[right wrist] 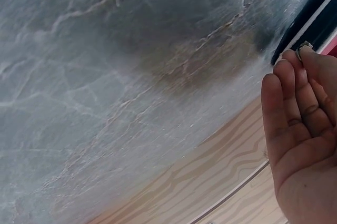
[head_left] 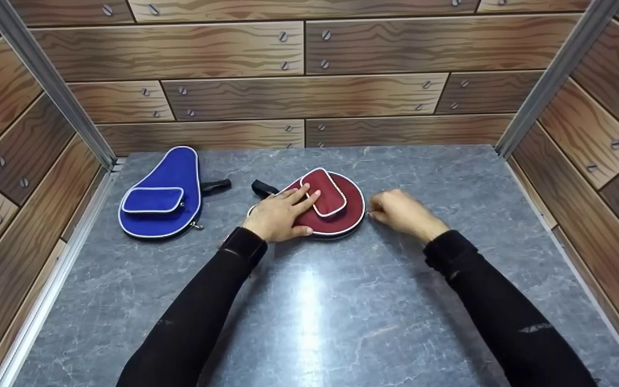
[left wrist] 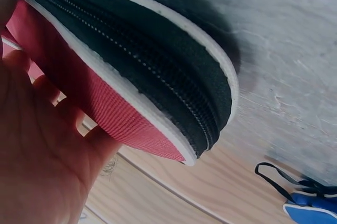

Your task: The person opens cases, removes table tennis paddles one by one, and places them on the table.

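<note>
A dark red table tennis bat case [head_left: 350, 201] with white piping and a small front pocket [head_left: 324, 192] lies on the grey table. My left hand [head_left: 282, 212] rests on it with fingers spread, pressing near its narrow end. In the left wrist view, a dark zipper [left wrist: 152, 69] runs along the case's black side wall. At the case's round right edge my right hand [head_left: 403, 212] pinches a small metal zipper pull [right wrist: 304, 49] between thumb and forefinger. Whether the zipper is undone there is hidden.
To the left lies a blue bat case [head_left: 167, 172] with its own pocket and a black strap [head_left: 216, 186]. Another black strap [head_left: 264, 188] sticks out from the red case. Wood-patterned walls [head_left: 304, 97] enclose the grey table [head_left: 309, 322] at the back and sides.
</note>
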`<state>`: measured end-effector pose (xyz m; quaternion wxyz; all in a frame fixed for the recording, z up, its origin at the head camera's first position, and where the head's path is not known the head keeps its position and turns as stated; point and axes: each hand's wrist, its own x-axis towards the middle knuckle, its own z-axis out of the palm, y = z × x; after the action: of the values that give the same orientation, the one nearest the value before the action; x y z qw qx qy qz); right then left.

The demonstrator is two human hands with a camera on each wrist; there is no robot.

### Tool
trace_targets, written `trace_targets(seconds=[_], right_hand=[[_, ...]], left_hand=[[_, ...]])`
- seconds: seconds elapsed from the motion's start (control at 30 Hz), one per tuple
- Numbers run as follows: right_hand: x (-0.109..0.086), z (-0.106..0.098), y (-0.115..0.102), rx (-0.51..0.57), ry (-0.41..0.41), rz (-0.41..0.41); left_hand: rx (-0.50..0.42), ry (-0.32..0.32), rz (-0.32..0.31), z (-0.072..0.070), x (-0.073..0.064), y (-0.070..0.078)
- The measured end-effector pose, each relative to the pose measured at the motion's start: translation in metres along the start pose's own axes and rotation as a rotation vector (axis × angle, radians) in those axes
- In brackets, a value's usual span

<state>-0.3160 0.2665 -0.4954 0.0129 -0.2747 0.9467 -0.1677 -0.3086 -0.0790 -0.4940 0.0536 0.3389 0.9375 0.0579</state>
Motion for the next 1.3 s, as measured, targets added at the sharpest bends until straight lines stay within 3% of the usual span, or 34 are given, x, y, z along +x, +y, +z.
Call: trace_targets(seconds=[0.57, 1.3], right_hand=[[-0.01, 0.003, -0.016, 0.0, -0.035, -0.016], [-0.013, 0.015, -0.054, -0.001, -0.061, -0.117]], left_hand=[[0.003, 0.012, -0.012, 0.0, 0.002, 0.001], [0.012, 0.015, -0.015, 0.0, 0.002, 0.002]])
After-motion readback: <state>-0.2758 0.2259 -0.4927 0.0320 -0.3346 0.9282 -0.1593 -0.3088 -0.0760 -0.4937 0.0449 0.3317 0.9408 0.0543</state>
